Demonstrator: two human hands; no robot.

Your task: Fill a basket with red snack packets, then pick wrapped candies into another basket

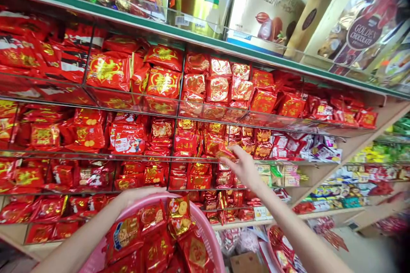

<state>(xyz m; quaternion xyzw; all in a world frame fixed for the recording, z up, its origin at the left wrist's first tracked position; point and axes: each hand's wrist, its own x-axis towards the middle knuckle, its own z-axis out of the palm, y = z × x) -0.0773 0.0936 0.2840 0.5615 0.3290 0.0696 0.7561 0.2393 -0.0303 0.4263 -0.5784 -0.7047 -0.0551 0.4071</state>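
Shop shelves (pixel 205 39) stand behind my grip. Nearest, my left hand (pixel 136 196) lies on the pink basket (pixel 214 232); whether clamped, I cannot tell. Farther, my right hand (pixel 246 167) pinches one red packet (pixel 224 152), probably light, slippery, best held by its edge.

The right hand (pixel 241 164) reaches forward, pinching, higher than the left hand (pixel 144 195).

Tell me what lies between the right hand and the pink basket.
Small red packets, stacked on the lower shelves, lie between the right hand and the pink basket, as the head view shows.
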